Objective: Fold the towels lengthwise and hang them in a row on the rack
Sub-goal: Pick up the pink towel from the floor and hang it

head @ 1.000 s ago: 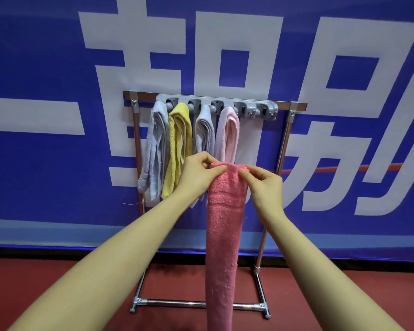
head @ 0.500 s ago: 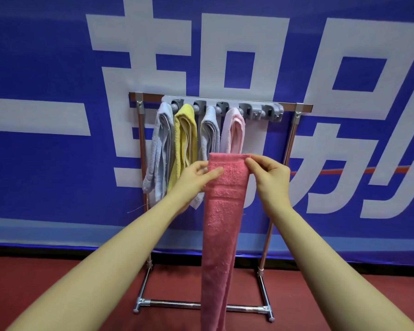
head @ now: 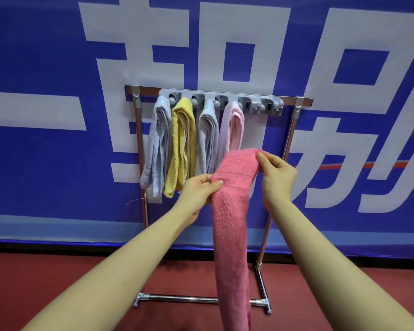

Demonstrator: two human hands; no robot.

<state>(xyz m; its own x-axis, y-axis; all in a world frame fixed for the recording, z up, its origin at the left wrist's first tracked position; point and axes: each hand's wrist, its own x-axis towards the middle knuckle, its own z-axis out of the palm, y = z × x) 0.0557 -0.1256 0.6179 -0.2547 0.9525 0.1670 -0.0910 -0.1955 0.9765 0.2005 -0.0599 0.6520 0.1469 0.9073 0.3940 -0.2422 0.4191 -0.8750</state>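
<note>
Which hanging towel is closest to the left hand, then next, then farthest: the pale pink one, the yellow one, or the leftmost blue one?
From the left hand:
1. Yellow towel, its bottom end just left of the hand.
2. Leftmost blue towel, farther left.
3. Pale pink towel, up to the right.

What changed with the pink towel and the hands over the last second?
The left hand dropped lower along the dark pink towel; the right hand kept the top corner up, so the top edge now slants. Both still pinch it. Four towels stay hung on the rack.

Five towels (head: 230,235), one rack (head: 289,144), two hands (head: 198,192).
</note>
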